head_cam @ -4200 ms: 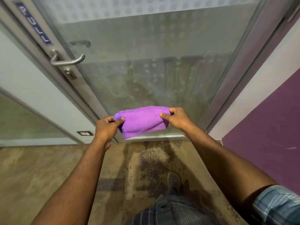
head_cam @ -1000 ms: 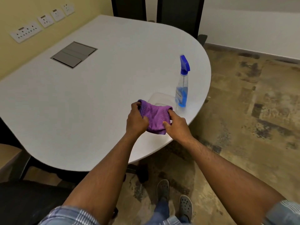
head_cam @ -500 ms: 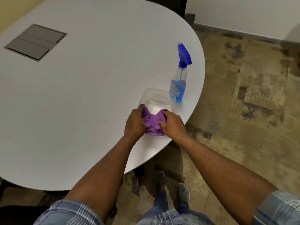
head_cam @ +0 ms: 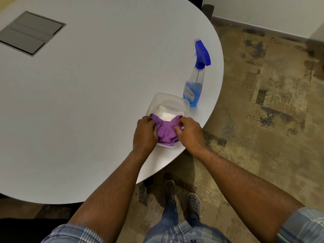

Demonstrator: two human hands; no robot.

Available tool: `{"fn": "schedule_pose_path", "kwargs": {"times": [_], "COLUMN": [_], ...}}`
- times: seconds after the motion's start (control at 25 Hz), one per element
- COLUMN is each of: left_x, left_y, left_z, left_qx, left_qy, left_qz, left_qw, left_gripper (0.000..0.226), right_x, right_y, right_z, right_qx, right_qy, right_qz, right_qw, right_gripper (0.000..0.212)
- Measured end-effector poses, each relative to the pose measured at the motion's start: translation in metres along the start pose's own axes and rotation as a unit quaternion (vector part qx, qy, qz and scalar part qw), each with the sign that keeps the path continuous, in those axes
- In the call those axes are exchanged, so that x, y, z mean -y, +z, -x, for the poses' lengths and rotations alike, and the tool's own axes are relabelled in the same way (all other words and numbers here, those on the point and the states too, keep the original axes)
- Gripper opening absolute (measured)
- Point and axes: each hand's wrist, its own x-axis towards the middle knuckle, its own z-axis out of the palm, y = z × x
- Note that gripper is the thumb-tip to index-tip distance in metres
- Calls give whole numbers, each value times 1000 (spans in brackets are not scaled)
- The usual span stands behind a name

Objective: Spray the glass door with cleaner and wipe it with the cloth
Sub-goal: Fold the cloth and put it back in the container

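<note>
A crumpled purple cloth (head_cam: 166,131) sits in the near end of a clear plastic container (head_cam: 168,100) on the white table (head_cam: 87,102). My left hand (head_cam: 144,134) grips the cloth's left side. On the cloth's right side my right hand (head_cam: 190,132) pinches it with curled fingers. A spray bottle (head_cam: 195,81) with blue liquid and a blue trigger head stands upright just beyond the container, near the table's right edge. The glass door is out of view.
A grey hatch (head_cam: 29,33) is set into the table at the far left. The table's curved edge runs close to my feet (head_cam: 181,195). Mottled brown floor (head_cam: 263,111) lies to the right, with a white wall (head_cam: 263,13) beyond.
I have turned from the glass door to the table. Both hands have lowered the purple cloth into the clear container, bunching it up.
</note>
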Motion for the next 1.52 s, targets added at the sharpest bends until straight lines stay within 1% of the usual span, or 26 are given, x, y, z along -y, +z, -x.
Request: {"fn": "schedule_pose_path", "kwargs": {"times": [0.08,0.12,0.2,0.24,0.32,0.36,0.44,0.56,0.68,0.76,0.84,0.96,1.12,1.28,1.4,1.52], "left_x": [8,9,5,3,0,0,2,2,7,14,20,22,22,20,21,20], "left_y": [6,7,8,9,14,16,20,23,17,12,10,10,11,12,12,14], "left_z": [10,15,20,21,20,18,14,9,3,0,0,3,2,4,4,4], "left_qx": [17,9,-7,1,48,75,108,122,139,154,162,162,162,163,167,168], "left_qy": [15,8,-10,-12,-12,-18,-31,-24,10,31,40,39,34,35,40,42], "left_qz": [-85,-96,-92,-102,-138,-150,-154,-158,-164,-155,-133,-110,-109,-127,-147,-192], "left_qw": [996,995,996,995,989,986,982,980,976,975,977,980,980,978,974,966], "left_gripper": [37,44,72,90,120,128,137,139,139,142,144,145,145,142,139,137], "right_x": [-6,-8,-10,-12,-18,-20,-23,-23,-21,-20,-20,-17,-18,-5,18,39], "right_y": [1,0,-5,-9,-19,-24,-36,-51,-64,-68,-69,-65,-62,-81,-107,-125], "right_z": [2,2,-4,-9,-22,-30,-50,-83,-108,-121,-131,-136,-133,-125,-115,-96], "right_qx": [5,-9,-53,-73,-105,-115,-127,-127,-120,-115,-114,-123,-132,-146,-171,-185], "right_qy": [-4,4,27,39,61,73,104,149,137,123,111,100,101,84,24,-38], "right_qz": [89,95,47,18,-28,-45,-68,-79,-81,-91,-109,-121,-135,-161,-159,-177], "right_qw": [996,995,997,996,992,990,984,977,980,981,981,980,977,972,972,966], "right_gripper": [31,35,38,38,40,43,52,70,79,76,68,52,39,41,44,46]}}
